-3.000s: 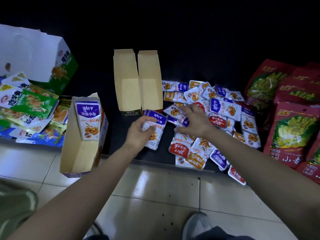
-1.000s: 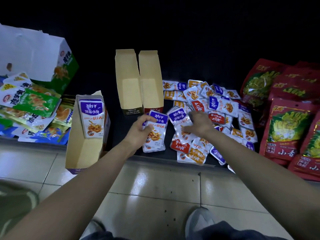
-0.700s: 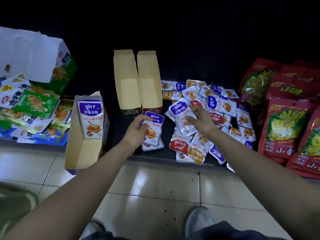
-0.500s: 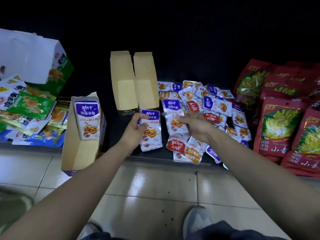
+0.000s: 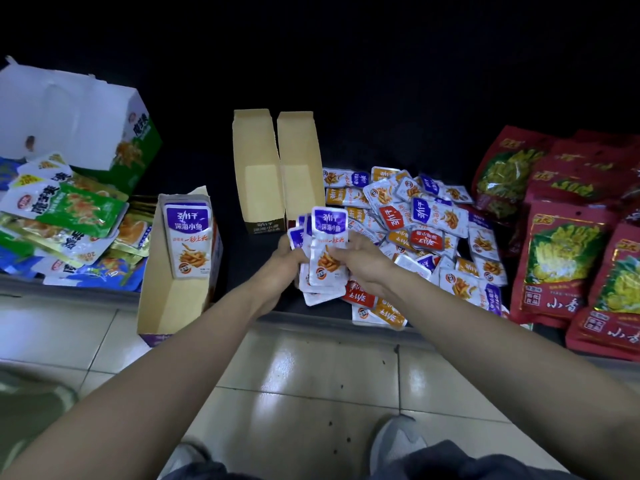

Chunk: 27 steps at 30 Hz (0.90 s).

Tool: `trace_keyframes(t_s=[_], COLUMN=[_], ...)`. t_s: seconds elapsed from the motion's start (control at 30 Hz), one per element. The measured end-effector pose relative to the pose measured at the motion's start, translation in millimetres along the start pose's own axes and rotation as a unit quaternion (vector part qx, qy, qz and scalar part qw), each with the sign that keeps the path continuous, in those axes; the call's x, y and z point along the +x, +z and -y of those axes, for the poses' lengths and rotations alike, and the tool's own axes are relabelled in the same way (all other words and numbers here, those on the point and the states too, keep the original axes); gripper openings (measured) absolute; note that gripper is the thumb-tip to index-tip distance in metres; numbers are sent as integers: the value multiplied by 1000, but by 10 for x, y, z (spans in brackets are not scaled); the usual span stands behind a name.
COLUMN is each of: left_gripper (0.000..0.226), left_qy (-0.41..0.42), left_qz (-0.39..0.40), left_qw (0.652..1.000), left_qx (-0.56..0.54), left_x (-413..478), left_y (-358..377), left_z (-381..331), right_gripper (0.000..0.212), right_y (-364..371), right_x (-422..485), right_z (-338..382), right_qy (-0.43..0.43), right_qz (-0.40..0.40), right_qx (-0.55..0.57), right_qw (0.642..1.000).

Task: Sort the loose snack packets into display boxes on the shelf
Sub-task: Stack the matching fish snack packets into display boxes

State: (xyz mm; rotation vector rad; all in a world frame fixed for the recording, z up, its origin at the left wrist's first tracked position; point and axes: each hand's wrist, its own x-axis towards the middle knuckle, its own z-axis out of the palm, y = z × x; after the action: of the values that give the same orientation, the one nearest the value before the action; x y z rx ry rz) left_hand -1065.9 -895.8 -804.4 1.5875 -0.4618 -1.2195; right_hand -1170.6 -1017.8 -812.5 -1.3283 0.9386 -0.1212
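Nearest, below the purple packet stack (image 5: 327,244), a grey shoe (image 5: 394,441) is standing on floor tiles. Both hands are gripping that stack upright above the shelf edge (image 5: 311,318): the left hand (image 5: 280,261) is curling round its left side and the right hand (image 5: 360,261) is pinching its right. Just right of the stack, loose packets (image 5: 426,237) are lying heaped. Left of it, a display box (image 5: 173,299) is holding more purple packets. Beyond it, two empty boxes (image 5: 258,181) are sitting side by side
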Motion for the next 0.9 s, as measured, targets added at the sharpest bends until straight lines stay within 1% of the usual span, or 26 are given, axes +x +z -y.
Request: trace_keyframes(t_s=[0.03,0.1,0.17,0.23,0.3,0.4,0.5,0.57,0.63,0.7,0.8,0.9], left_gripper=[44,60,73,82,87,83,67,57,53,49,49,44], left_qy=[32,82,117,136,136,119,108,112,118,127,143,168], left_qz=[5,13,15,2,-24,-39,-52,-49,-45,-52,-65,-104], left_qw=[999,996,993,990,989,989,983,983,985,983,975,963], left_qx=[9,18,24,39,52,79,141,136,120,124,155,181], left_x=[3,14,47,79,96,118,160,155,144,138,42,-136], left_y=[-4,-9,-11,6,39,48,-20,-51,-66,-122,-243,-409], left_z=[8,-9,-22,-7,43,168,297,293,217,119,-46,-275], right_gripper=[26,32,41,47,47,51,56,55,55,59,62,61], right_y=[16,51,73,84,98,137,144,129,111,115,207,379], right_x=[7,-6,-29,-36,-36,-16,23,42,42,33,10,-25], right_z=[10,52,75,32,-70,-200,-260,-253,-173,-52,182,468], right_qy=[-27,-82,-127,-152,-162,-161,-139,-124,-119,-117,-107,-118], right_qz=[-6,-4,7,16,23,32,29,18,17,33,70,105], right_qx=[3,1,-31,-83,-109,-104,-98,-71,-43,-20,-15,-22], right_qw=[1000,997,991,985,980,981,985,990,992,992,992,987])
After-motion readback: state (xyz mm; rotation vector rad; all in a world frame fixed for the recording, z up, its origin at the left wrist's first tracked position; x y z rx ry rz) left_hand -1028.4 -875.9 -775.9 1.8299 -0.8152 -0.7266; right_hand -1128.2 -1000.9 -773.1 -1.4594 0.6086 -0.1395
